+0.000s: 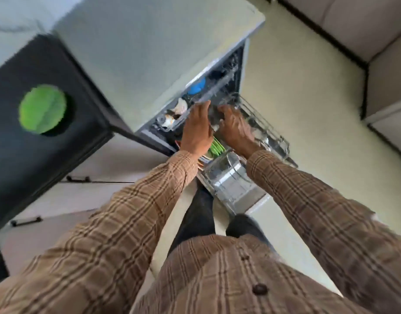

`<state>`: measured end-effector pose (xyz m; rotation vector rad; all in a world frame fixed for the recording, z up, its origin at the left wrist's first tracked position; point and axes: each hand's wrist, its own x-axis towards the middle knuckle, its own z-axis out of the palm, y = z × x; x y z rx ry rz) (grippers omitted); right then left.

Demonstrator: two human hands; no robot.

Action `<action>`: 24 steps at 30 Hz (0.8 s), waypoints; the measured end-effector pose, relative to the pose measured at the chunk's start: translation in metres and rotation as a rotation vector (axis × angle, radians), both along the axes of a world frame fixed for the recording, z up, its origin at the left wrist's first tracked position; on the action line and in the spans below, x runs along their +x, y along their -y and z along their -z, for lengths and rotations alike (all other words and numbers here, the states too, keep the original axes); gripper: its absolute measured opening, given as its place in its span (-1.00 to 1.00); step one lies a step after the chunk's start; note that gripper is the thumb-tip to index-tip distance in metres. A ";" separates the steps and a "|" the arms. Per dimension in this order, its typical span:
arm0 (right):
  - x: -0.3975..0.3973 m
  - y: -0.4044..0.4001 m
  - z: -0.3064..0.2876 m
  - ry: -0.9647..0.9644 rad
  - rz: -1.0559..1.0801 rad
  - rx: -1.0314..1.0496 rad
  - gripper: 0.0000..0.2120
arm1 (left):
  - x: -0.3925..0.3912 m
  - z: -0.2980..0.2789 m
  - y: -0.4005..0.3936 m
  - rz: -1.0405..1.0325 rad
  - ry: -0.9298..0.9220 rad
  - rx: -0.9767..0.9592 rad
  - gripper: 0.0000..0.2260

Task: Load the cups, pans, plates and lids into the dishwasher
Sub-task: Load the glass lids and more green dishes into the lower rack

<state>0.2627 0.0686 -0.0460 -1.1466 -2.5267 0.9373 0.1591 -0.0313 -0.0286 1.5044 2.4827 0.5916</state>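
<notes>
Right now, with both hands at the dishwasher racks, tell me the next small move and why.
Probably draw both hands back and fetch the green plate lying on the dark counter. The left hand and right hand reach over the pulled-out rack, where green plates already stand, and blur hides whether either holds anything. That plate looks like the one piece not yet loaded.
</notes>
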 end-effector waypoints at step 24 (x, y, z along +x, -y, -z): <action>-0.271 0.273 -0.239 -0.139 -0.854 0.383 -0.59 | -0.167 -0.203 0.360 -0.886 -0.357 0.098 -0.42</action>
